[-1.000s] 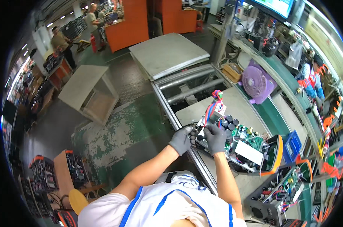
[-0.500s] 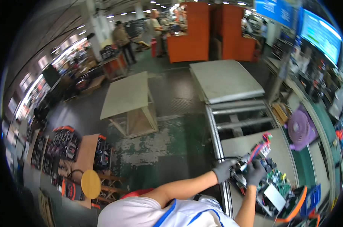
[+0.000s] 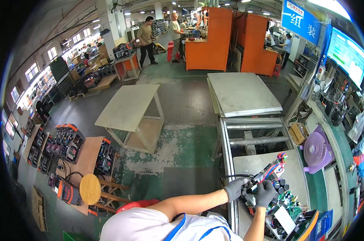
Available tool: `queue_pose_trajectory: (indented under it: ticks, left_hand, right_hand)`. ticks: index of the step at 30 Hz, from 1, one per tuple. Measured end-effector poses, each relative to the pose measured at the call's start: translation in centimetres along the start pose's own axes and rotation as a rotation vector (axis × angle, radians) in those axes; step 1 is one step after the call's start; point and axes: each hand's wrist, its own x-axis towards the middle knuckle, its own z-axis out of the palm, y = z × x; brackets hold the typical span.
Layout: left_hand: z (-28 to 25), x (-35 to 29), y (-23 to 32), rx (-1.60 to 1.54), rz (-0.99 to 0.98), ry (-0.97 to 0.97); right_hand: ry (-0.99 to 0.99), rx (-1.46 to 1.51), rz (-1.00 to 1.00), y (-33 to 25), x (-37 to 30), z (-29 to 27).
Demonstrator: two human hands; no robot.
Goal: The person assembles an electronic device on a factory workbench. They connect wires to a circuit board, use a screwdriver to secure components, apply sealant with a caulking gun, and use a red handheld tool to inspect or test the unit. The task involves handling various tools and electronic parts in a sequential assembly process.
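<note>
My left hand (image 3: 234, 190), in a grey glove, has its fingers pinched together beside a black cable (image 3: 235, 175) and the lower end of a wire bundle (image 3: 270, 172). That bundle, of red and blue wires, slants up to the right. Close by, my right hand (image 3: 266, 194), gloved too, is curled closed below the bundle; what its fingers hold is hidden. Under and beside both hands lies an opened electrical unit (image 3: 284, 220) with an orange-edged casing. Green circuit boards (image 3: 291, 204), a white plate and black round capacitors (image 3: 281, 185) show in it.
The unit sits on a grey board over a roller conveyor (image 3: 254, 141). A purple fan (image 3: 315, 149) and a blue bin (image 3: 322, 225) are on the right. Ahead stand stacked panels (image 3: 245, 93) and a table (image 3: 129, 105). A round wooden stool (image 3: 90, 188) is at left; people stand farther off.
The whole view has shifted slightly and become sharper. Both hands stay at the unit, with little visible change in their grip.
</note>
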Motion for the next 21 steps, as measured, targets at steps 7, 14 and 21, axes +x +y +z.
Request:
queue_pose_trajectory:
  ticks: [7, 14, 21]
  left_hand:
    - [-1.5, 1.3, -0.9, -0.002, 0.010, -0.029]
    - [-1.1, 2.0, -1.4, 0.092, 0.072, -0.129]
    - [-1.6, 0.6, 1.0, -0.085, -0.040, -0.069]
  right_hand:
    - [0.011, -0.323, -0.327, 0.3, 0.1, -0.1]
    - [-0.014, -0.120, -0.183, 3.4, 0.7, 0.4]
    - [-0.061, -0.038, -0.039, -1.1, 0.5, -1.6]
